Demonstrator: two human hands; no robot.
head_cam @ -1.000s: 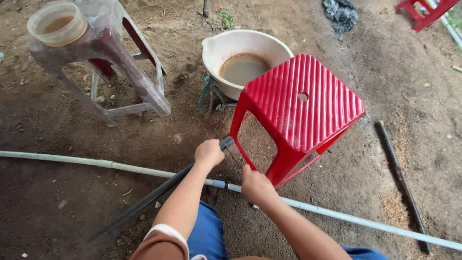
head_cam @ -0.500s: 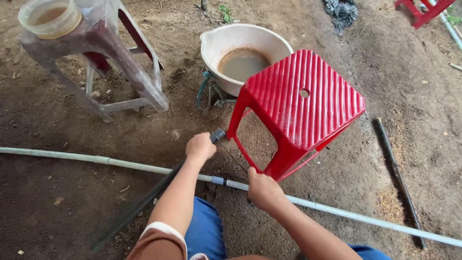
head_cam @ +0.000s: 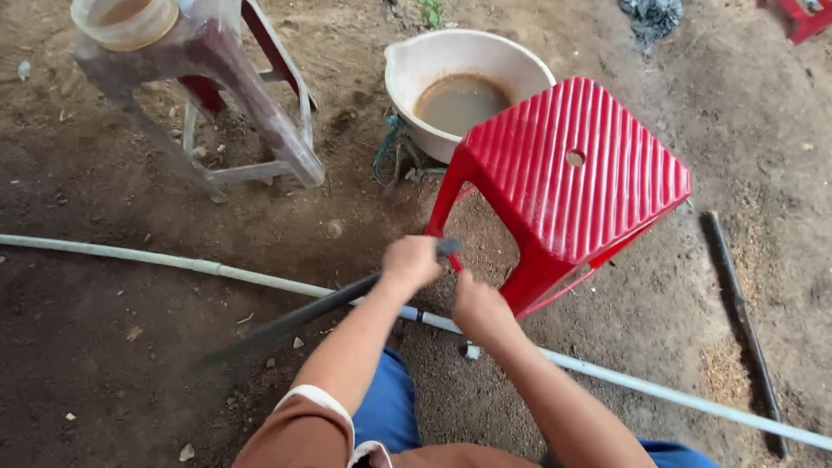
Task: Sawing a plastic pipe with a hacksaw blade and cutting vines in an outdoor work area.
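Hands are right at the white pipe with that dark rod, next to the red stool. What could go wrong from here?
1. The left hand grips a long dark rod close to the right hand; a slip could strike those fingers.
2. The red stool stands tilted beside both hands and could tip.
3. The basin of murky water sits just behind the stool; a knock might spill it.

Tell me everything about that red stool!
The red stool looks like plastic, with a ribbed square seat and a small round hole in the middle. It stands tilted on the dirt ground, its open legs toward the person. The white basin of muddy water sits right behind it. The left hand and right hand are close by its front leg.
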